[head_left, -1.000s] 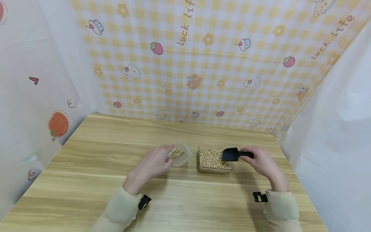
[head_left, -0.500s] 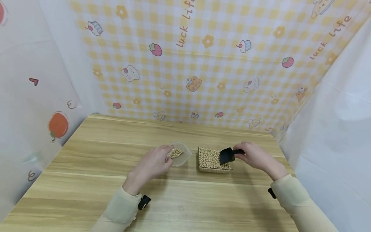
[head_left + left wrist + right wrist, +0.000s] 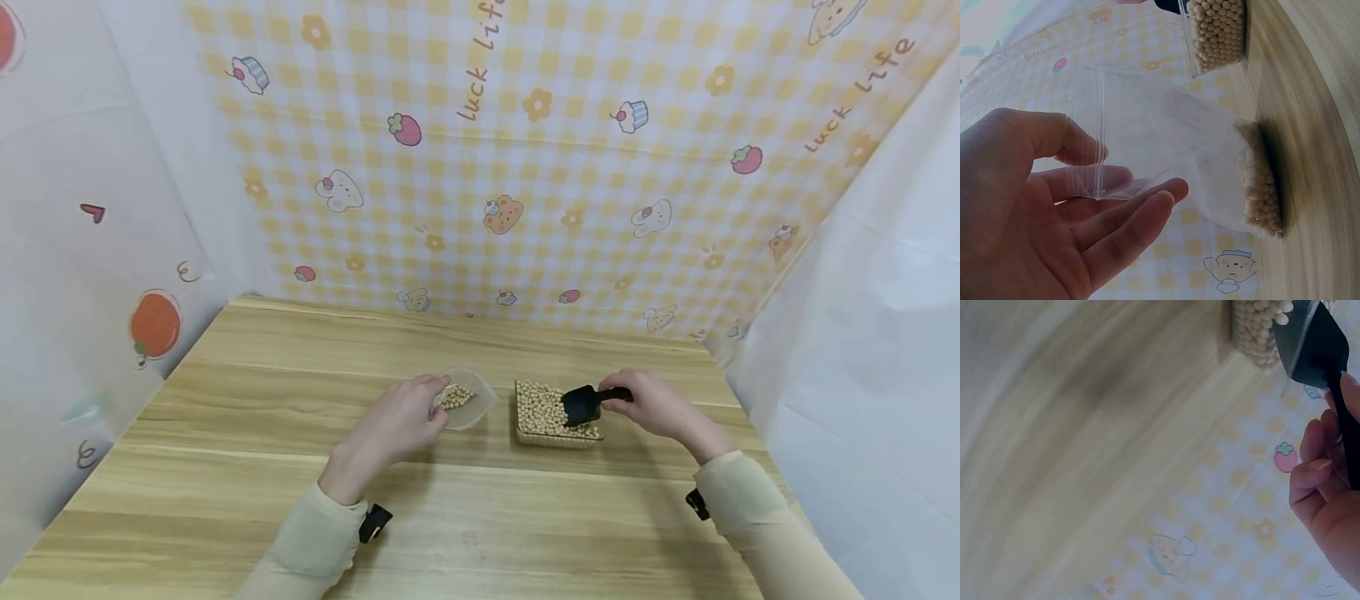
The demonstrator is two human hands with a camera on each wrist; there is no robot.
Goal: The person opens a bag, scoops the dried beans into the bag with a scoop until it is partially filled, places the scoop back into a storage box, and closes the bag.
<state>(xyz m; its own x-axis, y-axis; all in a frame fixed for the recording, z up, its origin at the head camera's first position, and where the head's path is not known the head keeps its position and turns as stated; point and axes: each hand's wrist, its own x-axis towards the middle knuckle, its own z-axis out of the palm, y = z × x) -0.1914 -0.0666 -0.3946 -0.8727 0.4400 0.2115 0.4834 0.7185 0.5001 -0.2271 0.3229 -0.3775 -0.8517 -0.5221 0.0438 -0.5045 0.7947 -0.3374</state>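
My left hand [image 3: 397, 421] pinches the top edge of a clear zip-lock bag [image 3: 476, 408] between thumb and fingers, keeping its mouth spread. In the left wrist view the bag [image 3: 1160, 125] stands on the table with pale round beans [image 3: 1261, 187] gathered at its bottom. My right hand [image 3: 648, 404] grips the handle of a black scoop [image 3: 581, 406]. The scoop's blade tilts down into a clear rectangular box [image 3: 558, 442] filled with the same beans [image 3: 542, 407]. In the right wrist view the scoop [image 3: 1319, 344] overlaps the box wall, its tip hidden.
The box stands just right of the bag on a wood-grain table [image 3: 480, 525]. Behind rises a yellow checked cloth [image 3: 465, 167] with cartoon prints. White sheets hang at the left [image 3: 60, 250] and right [image 3: 862, 333].
My right hand has moved left and tipped the scoop down from above the box's right side into the beans. The left hand and the bag have stayed in place.
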